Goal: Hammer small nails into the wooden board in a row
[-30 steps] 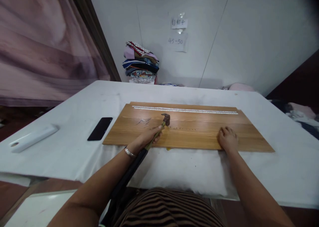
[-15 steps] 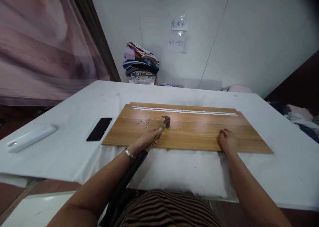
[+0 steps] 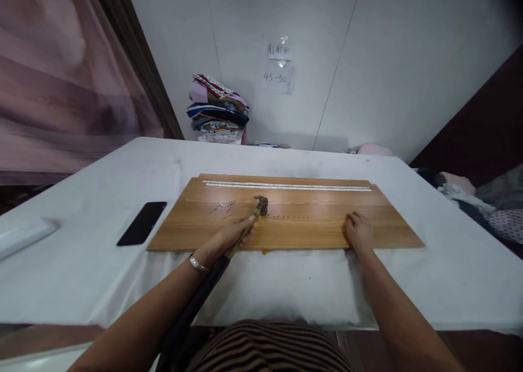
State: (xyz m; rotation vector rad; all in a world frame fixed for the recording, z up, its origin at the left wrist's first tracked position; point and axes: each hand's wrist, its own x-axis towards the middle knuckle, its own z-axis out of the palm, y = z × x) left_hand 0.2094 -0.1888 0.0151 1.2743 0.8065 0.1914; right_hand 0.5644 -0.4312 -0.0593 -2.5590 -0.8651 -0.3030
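A wooden board (image 3: 310, 226) lies on the white table (image 3: 81, 263). My left hand (image 3: 231, 235) is closed round the handle of a hammer (image 3: 260, 204), high up near the head, which rests on the board. A row of small nails (image 3: 291, 217) runs right from the hammer head. Loose nails (image 3: 223, 207) lie on the board to the left of it. My right hand (image 3: 358, 232) rests on the board's near right edge, fingers curled, holding nothing I can see. A white strip (image 3: 286, 186) runs along the board's far edge.
A black phone (image 3: 141, 230) lies on the table left of the board, and a white oblong object (image 3: 22, 236) sits at the far left. Folded clothes (image 3: 216, 110) are stacked against the wall behind the table. Paper labels (image 3: 278, 64) hang on the wall.
The view has shifted, so everything sits a little further left in the picture. Both hands and the hammer keep their places on the board.
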